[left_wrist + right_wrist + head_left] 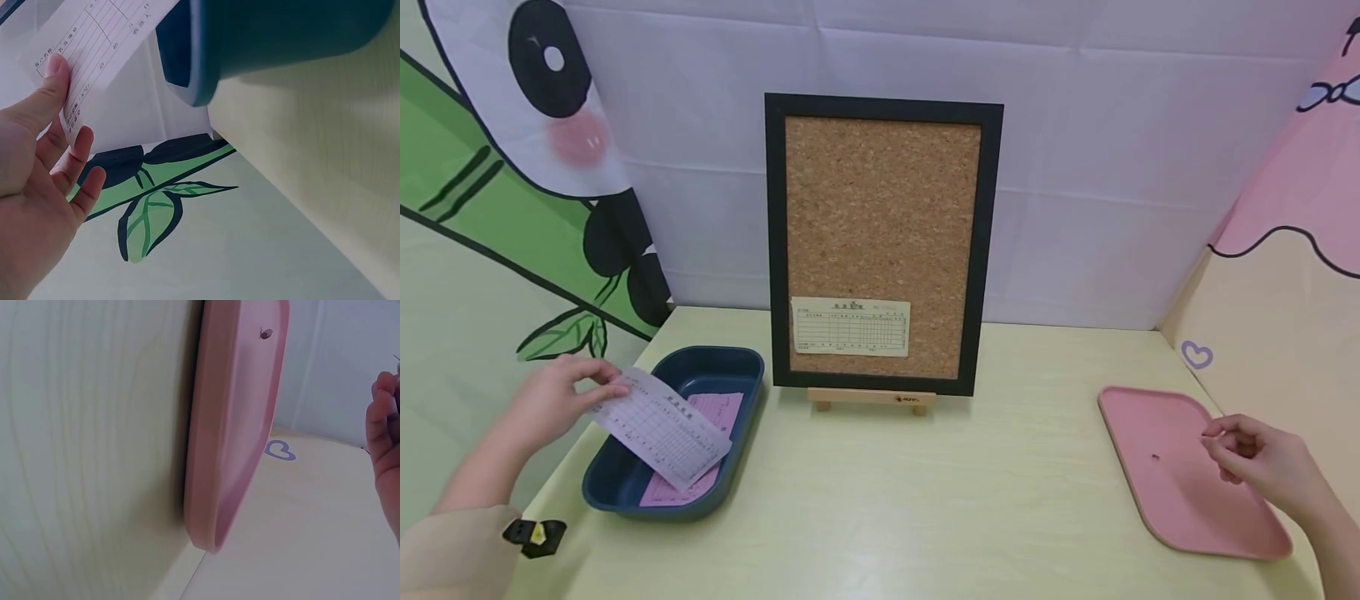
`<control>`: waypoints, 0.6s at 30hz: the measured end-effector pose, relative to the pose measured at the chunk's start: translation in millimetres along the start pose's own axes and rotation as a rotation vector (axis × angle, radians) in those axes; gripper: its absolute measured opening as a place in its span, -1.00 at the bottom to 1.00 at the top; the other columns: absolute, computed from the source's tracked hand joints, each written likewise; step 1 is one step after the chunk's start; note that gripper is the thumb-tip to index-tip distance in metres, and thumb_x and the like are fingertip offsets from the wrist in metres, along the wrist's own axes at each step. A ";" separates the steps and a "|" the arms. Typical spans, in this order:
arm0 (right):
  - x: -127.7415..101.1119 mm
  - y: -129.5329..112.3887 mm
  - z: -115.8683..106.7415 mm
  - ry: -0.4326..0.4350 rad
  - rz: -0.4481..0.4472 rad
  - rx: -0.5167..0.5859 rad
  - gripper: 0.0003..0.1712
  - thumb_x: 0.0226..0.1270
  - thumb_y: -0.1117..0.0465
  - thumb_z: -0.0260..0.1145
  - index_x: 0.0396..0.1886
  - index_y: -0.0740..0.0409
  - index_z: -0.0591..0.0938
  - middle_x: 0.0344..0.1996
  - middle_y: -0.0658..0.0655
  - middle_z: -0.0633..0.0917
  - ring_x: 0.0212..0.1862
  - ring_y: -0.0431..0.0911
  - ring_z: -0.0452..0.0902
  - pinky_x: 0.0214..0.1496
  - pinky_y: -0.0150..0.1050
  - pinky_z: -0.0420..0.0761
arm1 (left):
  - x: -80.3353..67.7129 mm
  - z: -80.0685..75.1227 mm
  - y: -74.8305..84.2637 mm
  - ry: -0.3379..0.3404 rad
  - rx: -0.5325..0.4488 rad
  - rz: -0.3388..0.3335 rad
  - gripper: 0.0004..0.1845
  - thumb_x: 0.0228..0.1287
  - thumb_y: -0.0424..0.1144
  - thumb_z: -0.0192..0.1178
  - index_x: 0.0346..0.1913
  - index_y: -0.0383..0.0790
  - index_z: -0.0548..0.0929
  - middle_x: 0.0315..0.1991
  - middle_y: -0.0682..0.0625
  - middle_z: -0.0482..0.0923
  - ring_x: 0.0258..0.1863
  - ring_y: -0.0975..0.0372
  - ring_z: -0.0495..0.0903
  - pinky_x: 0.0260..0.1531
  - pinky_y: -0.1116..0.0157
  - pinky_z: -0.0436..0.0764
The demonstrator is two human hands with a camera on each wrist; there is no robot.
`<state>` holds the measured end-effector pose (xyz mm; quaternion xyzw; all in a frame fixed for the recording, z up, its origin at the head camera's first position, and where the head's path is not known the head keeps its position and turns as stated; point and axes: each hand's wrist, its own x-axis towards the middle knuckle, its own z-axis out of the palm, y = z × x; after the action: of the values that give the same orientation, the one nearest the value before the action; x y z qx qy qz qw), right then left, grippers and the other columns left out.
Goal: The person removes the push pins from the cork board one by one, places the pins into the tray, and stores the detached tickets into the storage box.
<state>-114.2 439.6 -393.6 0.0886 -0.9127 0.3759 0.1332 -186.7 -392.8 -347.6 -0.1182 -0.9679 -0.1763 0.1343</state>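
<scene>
Fingers of our left hand (553,400) pinch a white printed slip (658,425) by its end, thumb on top and the other fingers beneath, as the left wrist view shows with the thumb (49,84) pressed on the paper. Away from our fingertips the slip slants over the dark blue tray (625,487), which holds a pink slip (700,417) lying flat just under the white one. Beyond those fingertips a cork board (883,225) in a black frame stands on a small wooden easel (871,398), with a cream form (852,326) pinned at its lower left corner.

Our right hand (1262,458) hovers over the pink tray (1157,500) with its fingers curled together; we cannot tell whether they pinch anything. Just beside those fingertips a small dark pin (1155,457) lies on the tray floor, apart from them. Both trays sit on the pale yellow table (925,500).
</scene>
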 end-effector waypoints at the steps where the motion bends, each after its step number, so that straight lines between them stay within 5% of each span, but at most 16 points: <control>1: 0.7 1.5 -0.2 -0.011 0.002 0.001 -0.85 0.21 0.45 0.27 -0.31 0.13 0.56 -0.67 -0.10 0.58 -0.68 -0.25 0.44 -0.62 -0.40 0.42 | 1.8 0.7 -0.6 -0.010 0.004 0.010 -0.85 0.08 -0.14 0.39 -0.39 -0.12 0.67 -0.41 -0.01 0.56 -0.38 0.17 0.37 -0.42 0.31 0.30; 18: 9.6 30.3 8.7 -0.206 0.129 -0.030 -0.86 0.28 0.35 0.25 -0.24 0.35 0.51 -0.75 0.04 0.48 -0.68 -0.18 0.39 -0.59 -0.34 0.40 | 32.9 27.6 -1.4 -0.069 0.022 0.234 -0.82 -0.08 -0.25 0.46 -0.52 0.02 0.61 -0.52 0.26 0.52 -0.43 0.35 0.36 -0.36 0.28 0.39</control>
<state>-132.7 454.0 -416.6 0.0657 -0.9310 0.3587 0.0156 -223.9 -377.8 -363.0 -0.2347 -0.9534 -0.1449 0.1220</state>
